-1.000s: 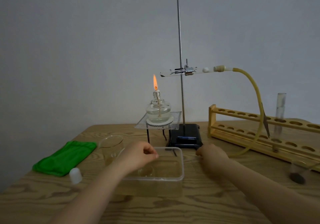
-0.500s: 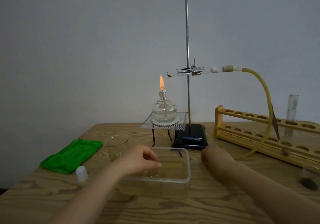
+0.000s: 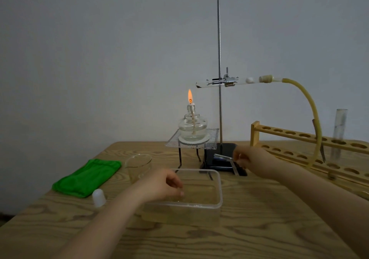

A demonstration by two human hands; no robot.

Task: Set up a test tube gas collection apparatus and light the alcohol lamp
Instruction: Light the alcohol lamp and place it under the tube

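Pinched in the right hand (image 3: 253,158), a bent glass tube (image 3: 224,157) hangs above the stand's black base (image 3: 223,148). Fingers of the left hand (image 3: 163,184) curl over the water-filled plastic tub (image 3: 219,190) on the desk (image 3: 259,228); whether they hold anything cannot be told. Behind, the alcohol lamp (image 3: 192,128) burns just below the clamped test tube (image 3: 229,82).

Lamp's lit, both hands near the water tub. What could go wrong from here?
1. The flame burns just left of the clamped test tube, not under it, so heating may be poor.
2. The right hand holds a small glass piece near the lit alcohol lamp; a nudge to the mesh stand could tip it.
3. The left hand dips into the plastic tub; water could slop out.
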